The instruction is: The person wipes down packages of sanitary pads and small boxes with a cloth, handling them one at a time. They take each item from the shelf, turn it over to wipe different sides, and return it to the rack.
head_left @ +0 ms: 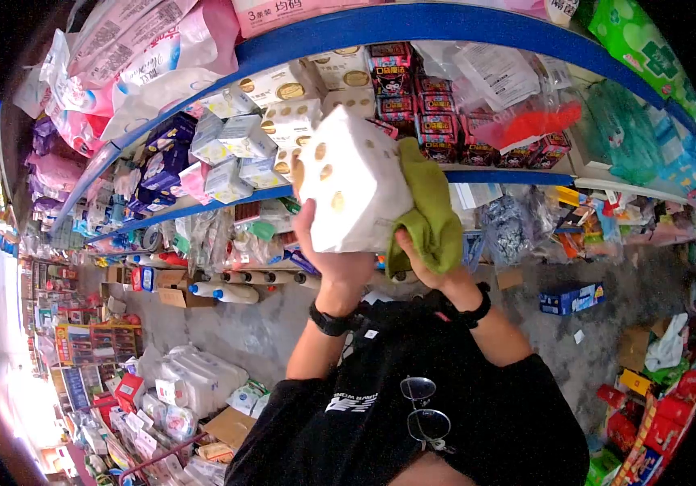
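Observation:
A bulky white package with gold round marks is held up in front of the shelf, its left face glaring with light. My left hand grips its lower left side, fingers partly behind it. At the right side, my right hand holds a green cloth that lies against the package. Similar white packs with gold marks are stacked on the shelf just behind. Beside them at the right stand dark and pink small boxes.
Blue shelf edges curve above and behind my hands. Pale tissue packs and dark purple packs stand at the left. White bottles and a blue box are on the floor. Wrapped goods are piled at lower left.

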### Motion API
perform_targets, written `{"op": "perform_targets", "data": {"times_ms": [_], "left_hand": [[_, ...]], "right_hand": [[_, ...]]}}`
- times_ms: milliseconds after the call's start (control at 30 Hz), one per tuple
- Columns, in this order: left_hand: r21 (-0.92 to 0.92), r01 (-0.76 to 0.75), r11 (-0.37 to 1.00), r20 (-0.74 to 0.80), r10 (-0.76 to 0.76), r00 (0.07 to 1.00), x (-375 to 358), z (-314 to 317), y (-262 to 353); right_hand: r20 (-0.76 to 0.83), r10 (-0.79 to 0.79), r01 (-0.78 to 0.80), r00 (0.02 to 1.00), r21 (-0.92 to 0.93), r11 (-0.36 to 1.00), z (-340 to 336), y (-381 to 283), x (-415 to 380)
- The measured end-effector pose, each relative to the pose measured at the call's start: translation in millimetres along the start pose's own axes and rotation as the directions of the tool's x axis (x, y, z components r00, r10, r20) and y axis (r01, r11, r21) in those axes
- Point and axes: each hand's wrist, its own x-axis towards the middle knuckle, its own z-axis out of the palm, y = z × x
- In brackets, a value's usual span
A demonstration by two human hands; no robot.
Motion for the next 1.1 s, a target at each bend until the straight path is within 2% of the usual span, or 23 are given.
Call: {"op": "perform_targets", "data": {"times_ms": [33,67,100,133,167,200,267,300,333,400,433,467,533,567,600,667,700,733,800,867,900,1067,1100], "left_hand": [[0.094,-0.010,0.996,-0.019,0.011,1.000,2,-1,-7],[0.188,-0.014,0.982,-0.037,0.022,0.999,4,-1,-13],[0.445,-0.155,0.882,0.121,0.112,0.986,3,3,-13],[0.560,-0.150,0.815,0.236,0.017,0.972,11,9,-4],[0.738,-0.338,0.584,0.429,-0.019,0.903,15,-1,11],[0.792,-0.532,0.300,0.584,-0.114,0.804,18,-11,25],[0.709,-0.696,-0.115,0.694,-0.065,0.717,17,20,42],[0.598,-0.800,-0.057,0.789,-0.134,0.600,26,22,49],[0.500,-0.865,-0.031,0.844,-0.206,0.495,32,24,52],[0.462,-0.887,-0.013,0.811,-0.398,0.429,35,37,60],[0.463,-0.886,-0.013,0.810,-0.398,0.430,36,38,59],[0.475,-0.880,-0.008,0.803,-0.405,0.437,38,40,58],[0.498,-0.867,0.009,0.810,-0.363,0.461,43,43,50],[0.528,-0.849,0.002,0.794,-0.355,0.493,45,42,45],[0.556,-0.831,-0.004,0.779,-0.347,0.522,49,40,41],[0.585,-0.811,-0.024,0.757,-0.345,0.556,64,36,38],[0.623,-0.781,-0.040,0.728,-0.337,0.597,71,36,38],[0.555,-0.828,-0.078,0.785,-0.281,0.553,82,38,39],[0.435,-0.855,-0.283,0.843,-0.204,0.497,110,38,42],[0.405,-0.825,-0.395,0.845,-0.184,0.503,134,45,46],[0.367,-0.836,-0.408,0.868,-0.174,0.466,146,48,46],[0.338,-0.860,-0.382,0.824,-0.321,0.467,224,22,41],[0.178,-0.866,-0.467,0.874,-0.329,0.357,244,8,38]], "right_hand": [[-0.079,-0.050,0.059,0.996,0.111,0.992,1,0,2],[-0.085,-0.049,0.059,0.995,0.115,0.992,4,14,4],[-0.151,0.086,-0.041,0.985,0.278,0.960,8,39,4],[-0.193,0.227,-0.123,0.955,0.438,0.891,5,56,4],[0.033,0.415,-0.249,0.909,0.842,0.479,-3,60,2],[0.107,0.419,-0.325,0.902,0.806,0.495,-21,66,3],[0.238,0.443,-0.363,0.865,0.905,0.223,-43,32,0],[0.271,0.306,-0.360,0.913,0.887,0.290,-51,40,-2],[0.269,0.307,-0.359,0.913,0.888,0.287,-52,58,-9],[0.332,0.263,-0.338,0.906,0.941,-0.023,-46,93,-25],[0.375,0.223,-0.396,0.900,0.916,0.058,-52,69,-13],[0.375,0.218,-0.396,0.901,0.916,0.061,-50,68,-12],[0.194,0.247,-0.270,0.949,0.906,0.325,-45,68,-7],[0.018,0.166,-0.127,0.986,0.728,0.674,-45,36,2],[0.009,0.157,-0.114,0.988,0.731,0.673,-46,37,7],[0.097,0.527,-0.310,0.845,0.890,0.334,-49,43,11],[0.054,0.460,-0.246,0.886,0.896,0.369,-52,50,12],[0.058,0.456,-0.249,0.888,0.894,0.373,-59,47,12],[0.097,0.429,-0.207,0.898,0.954,0.216,-72,39,11],[0.048,0.418,-0.179,0.907,0.943,0.280,-76,41,8],[0.044,0.439,-0.193,0.897,0.934,0.302,-78,39,7],[0.035,0.437,-0.193,0.899,0.927,0.323,-83,25,0],[0.044,0.407,-0.182,0.912,0.934,0.308,-84,21,-1]]}}
